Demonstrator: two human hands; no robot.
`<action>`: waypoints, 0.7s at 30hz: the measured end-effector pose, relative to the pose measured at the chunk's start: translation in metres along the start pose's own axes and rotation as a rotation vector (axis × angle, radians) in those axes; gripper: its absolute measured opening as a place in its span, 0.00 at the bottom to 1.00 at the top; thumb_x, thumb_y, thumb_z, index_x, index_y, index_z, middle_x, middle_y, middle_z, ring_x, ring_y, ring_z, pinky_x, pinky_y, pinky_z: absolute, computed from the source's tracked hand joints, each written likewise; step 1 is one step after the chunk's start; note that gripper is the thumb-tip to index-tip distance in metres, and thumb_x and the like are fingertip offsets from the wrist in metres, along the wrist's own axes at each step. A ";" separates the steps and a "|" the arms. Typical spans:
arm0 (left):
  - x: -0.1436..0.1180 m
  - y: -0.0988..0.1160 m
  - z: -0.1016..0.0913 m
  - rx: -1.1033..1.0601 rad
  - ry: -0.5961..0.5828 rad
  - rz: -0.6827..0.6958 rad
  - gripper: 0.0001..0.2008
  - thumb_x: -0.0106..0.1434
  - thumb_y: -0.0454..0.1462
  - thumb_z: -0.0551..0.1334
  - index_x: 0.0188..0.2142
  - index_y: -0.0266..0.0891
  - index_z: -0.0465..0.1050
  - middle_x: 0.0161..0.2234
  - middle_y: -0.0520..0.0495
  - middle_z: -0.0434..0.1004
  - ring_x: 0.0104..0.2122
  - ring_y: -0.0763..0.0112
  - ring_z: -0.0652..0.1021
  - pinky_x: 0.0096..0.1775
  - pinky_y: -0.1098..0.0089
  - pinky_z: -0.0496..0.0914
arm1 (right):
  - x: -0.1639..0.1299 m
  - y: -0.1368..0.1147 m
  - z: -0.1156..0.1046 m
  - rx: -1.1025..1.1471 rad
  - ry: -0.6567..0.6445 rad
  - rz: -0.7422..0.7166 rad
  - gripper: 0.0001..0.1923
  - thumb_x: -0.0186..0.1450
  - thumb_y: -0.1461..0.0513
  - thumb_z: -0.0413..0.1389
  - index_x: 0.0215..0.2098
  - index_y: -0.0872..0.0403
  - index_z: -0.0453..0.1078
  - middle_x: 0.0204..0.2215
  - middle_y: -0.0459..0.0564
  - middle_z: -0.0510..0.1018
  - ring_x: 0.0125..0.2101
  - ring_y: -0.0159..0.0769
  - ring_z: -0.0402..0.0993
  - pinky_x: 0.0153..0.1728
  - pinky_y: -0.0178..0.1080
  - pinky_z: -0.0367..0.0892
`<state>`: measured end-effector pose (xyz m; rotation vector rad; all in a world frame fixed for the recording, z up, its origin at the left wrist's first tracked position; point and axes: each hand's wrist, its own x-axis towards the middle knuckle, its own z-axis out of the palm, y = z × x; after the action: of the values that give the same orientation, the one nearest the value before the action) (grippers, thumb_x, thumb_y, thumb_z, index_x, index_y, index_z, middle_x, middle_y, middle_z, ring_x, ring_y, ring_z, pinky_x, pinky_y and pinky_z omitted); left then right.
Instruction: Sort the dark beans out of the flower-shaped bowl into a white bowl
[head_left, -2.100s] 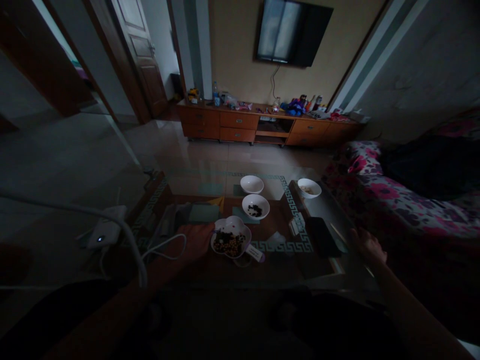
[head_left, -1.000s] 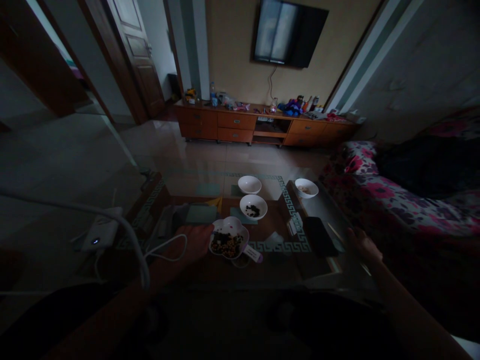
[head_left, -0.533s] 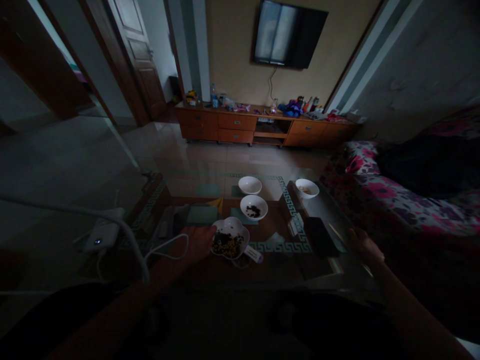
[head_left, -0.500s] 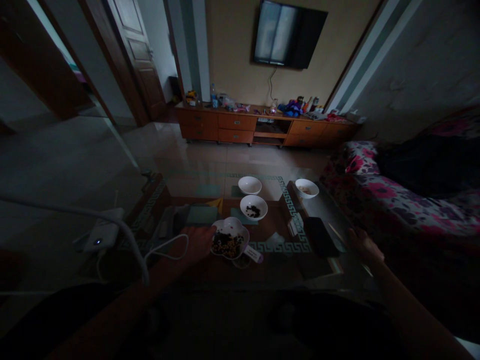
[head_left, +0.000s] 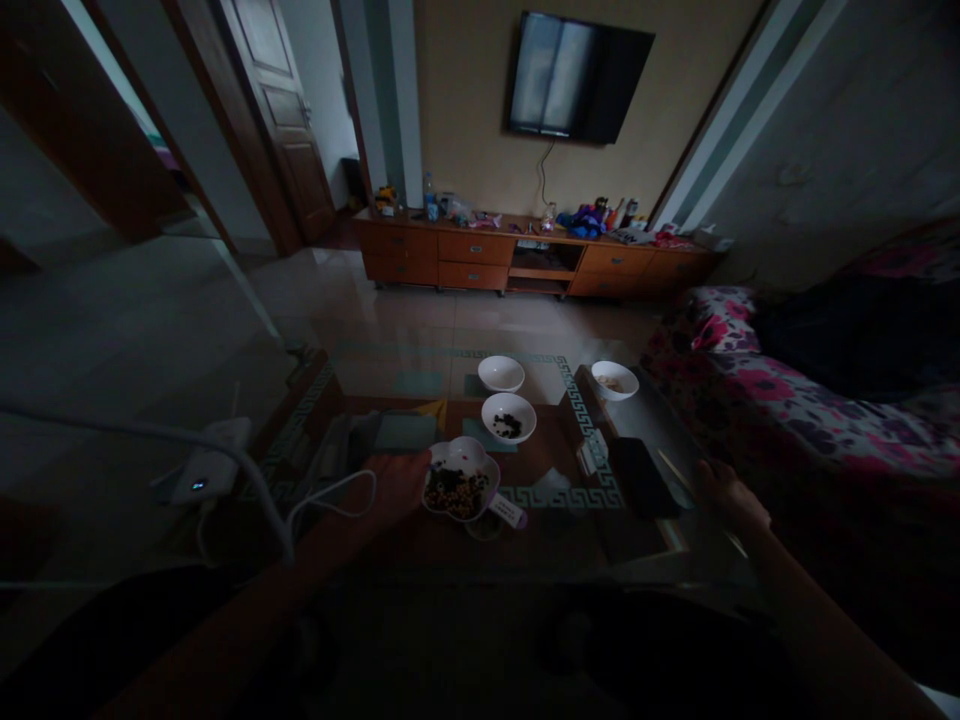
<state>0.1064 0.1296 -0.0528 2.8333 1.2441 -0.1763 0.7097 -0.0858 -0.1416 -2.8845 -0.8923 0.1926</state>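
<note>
Left hand [head_left: 400, 483] rests against the 9 o'clock rim of the flower-shaped dish [head_left: 460, 489] of mixed beans on the glass table [head_left: 555, 545]; grip not discernible. Dish tag [head_left: 508, 511] points to 4 o'clock. Right hand [head_left: 731, 496] at the table's 3 o'clock edge, fingers loosely curled, empty.

You've got white bowls [head_left: 508, 416] on a brown table [head_left: 555, 530] edged in a teal key pattern. The sofa cover [head_left: 757, 385] is pink floral.
</note>
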 end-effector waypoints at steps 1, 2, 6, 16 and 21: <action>0.000 -0.002 0.003 -0.007 0.019 -0.002 0.13 0.77 0.37 0.51 0.51 0.41 0.74 0.42 0.44 0.82 0.39 0.46 0.83 0.35 0.54 0.71 | 0.000 0.000 0.000 0.015 -0.017 0.010 0.47 0.72 0.36 0.31 0.72 0.57 0.62 0.60 0.72 0.77 0.59 0.65 0.76 0.55 0.60 0.72; 0.000 -0.003 0.005 -0.021 0.049 -0.006 0.13 0.78 0.38 0.51 0.50 0.42 0.74 0.42 0.45 0.82 0.39 0.47 0.83 0.35 0.54 0.70 | 0.000 0.000 0.000 0.036 -0.047 0.030 0.47 0.73 0.36 0.31 0.73 0.57 0.60 0.61 0.72 0.76 0.60 0.65 0.75 0.57 0.60 0.71; 0.004 -0.001 0.004 -0.141 0.204 -0.038 0.14 0.80 0.41 0.51 0.47 0.43 0.75 0.39 0.48 0.82 0.38 0.53 0.83 0.36 0.57 0.66 | -0.003 -0.006 -0.004 0.061 -0.104 0.082 0.44 0.74 0.38 0.33 0.75 0.55 0.58 0.62 0.71 0.74 0.62 0.65 0.73 0.59 0.61 0.69; 0.078 0.035 -0.028 -0.221 0.254 0.073 0.09 0.79 0.39 0.54 0.49 0.42 0.73 0.42 0.49 0.81 0.41 0.57 0.81 0.38 0.61 0.63 | -0.021 -0.034 -0.020 0.027 -0.112 0.187 0.42 0.75 0.39 0.32 0.72 0.53 0.64 0.58 0.69 0.78 0.58 0.62 0.77 0.55 0.59 0.72; 0.080 0.027 -0.033 -0.228 0.234 0.133 0.10 0.80 0.38 0.53 0.49 0.41 0.74 0.44 0.48 0.81 0.42 0.57 0.81 0.40 0.61 0.66 | -0.025 -0.038 -0.022 0.038 -0.106 0.204 0.43 0.75 0.38 0.32 0.71 0.53 0.66 0.59 0.70 0.77 0.59 0.65 0.76 0.55 0.59 0.72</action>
<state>0.1831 0.1730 -0.0300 2.7809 1.0274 0.2910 0.6713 -0.0701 -0.1117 -2.9500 -0.6003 0.3804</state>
